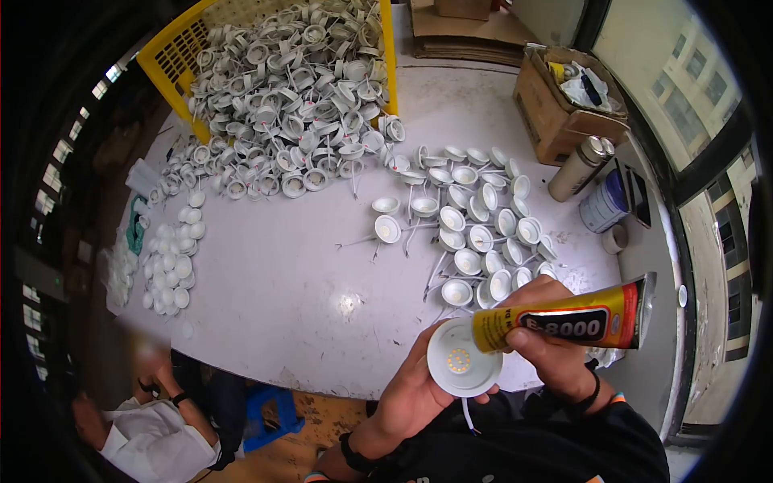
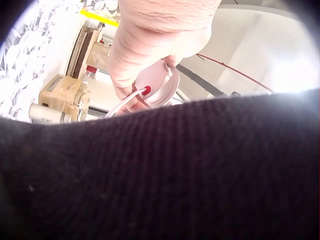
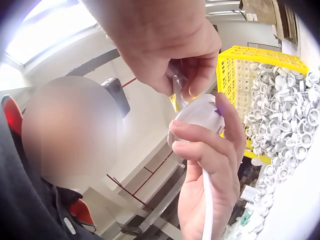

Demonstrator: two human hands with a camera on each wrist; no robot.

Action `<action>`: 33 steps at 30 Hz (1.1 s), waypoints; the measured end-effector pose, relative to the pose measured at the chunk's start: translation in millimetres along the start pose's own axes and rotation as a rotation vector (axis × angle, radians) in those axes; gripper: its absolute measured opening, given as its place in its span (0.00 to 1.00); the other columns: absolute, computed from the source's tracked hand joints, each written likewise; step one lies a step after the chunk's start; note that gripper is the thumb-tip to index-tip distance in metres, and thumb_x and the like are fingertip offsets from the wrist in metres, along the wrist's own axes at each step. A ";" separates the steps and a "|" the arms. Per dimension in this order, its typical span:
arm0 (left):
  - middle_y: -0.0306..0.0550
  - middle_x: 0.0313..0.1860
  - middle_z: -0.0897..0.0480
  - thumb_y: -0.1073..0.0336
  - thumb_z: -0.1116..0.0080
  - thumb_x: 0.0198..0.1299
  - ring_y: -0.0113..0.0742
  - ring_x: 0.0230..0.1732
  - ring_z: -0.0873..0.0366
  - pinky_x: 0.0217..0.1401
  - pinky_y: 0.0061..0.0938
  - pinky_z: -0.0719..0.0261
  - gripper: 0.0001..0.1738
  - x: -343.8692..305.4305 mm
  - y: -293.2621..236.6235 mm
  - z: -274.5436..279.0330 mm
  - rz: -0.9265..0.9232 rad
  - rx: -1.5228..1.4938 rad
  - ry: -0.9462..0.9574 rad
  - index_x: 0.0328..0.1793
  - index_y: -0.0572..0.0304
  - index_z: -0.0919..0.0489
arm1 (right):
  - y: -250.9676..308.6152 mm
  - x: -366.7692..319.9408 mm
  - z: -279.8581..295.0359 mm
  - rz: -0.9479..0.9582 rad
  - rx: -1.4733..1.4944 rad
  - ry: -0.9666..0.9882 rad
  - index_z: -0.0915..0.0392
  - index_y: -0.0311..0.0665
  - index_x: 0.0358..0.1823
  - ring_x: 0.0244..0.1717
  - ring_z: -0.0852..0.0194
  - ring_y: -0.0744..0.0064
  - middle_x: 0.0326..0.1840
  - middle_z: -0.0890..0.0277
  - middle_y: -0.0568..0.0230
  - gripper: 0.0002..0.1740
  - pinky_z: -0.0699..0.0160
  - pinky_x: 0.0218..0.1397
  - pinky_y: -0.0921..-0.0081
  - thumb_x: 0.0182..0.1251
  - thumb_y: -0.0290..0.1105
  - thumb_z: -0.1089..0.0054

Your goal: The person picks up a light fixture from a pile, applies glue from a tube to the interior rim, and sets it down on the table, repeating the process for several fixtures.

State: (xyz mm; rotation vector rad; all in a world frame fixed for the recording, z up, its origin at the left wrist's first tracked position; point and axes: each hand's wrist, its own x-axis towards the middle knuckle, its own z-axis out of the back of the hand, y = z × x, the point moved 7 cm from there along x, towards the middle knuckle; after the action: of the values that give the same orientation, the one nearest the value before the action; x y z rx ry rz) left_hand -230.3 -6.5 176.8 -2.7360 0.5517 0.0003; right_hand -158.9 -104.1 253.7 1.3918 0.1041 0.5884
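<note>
My left hand (image 1: 411, 396) grips a round white lamp housing (image 1: 481, 372) by its edge, with yellow dots inside and a white cable hanging below. My right hand (image 1: 555, 362) grips a yellow and black glue tube (image 1: 572, 324), its nozzle end at the housing's upper right rim. In the right wrist view the left hand (image 3: 212, 165) has its fingers on the back of the housing (image 3: 200, 116), and the right hand (image 3: 175, 50) is above it. The left wrist view shows the left hand (image 2: 160, 35) around the housing (image 2: 160, 85), whose cable leaves a red grommet.
A yellow crate (image 1: 390, 60) of many white lamp parts stands at the back left, with more spilled before it. Several housings (image 1: 468, 262) lie right of centre. White domes (image 1: 169, 270) lie left. A cardboard box (image 1: 547, 121), flask (image 1: 576, 173) and tub (image 1: 602, 208) stand right. Another person (image 1: 161, 439) sits lower left.
</note>
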 end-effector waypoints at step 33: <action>0.57 0.51 0.35 0.54 0.72 0.63 0.46 0.42 0.28 0.40 0.33 0.27 0.26 -7.4 -0.3 -1.3 0.020 0.003 -0.006 0.63 0.58 0.53 | 0.1 0.1 -9.3 -0.058 -0.026 -0.034 0.29 0.34 0.33 0.35 0.36 0.71 0.31 0.32 0.61 0.17 0.37 0.39 0.74 0.48 0.40 0.41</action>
State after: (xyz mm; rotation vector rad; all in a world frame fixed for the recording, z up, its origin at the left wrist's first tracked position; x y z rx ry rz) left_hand -237.1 -3.9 178.6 -2.7270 0.5765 0.0124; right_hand -162.6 -95.8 251.9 1.3690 0.1090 0.5158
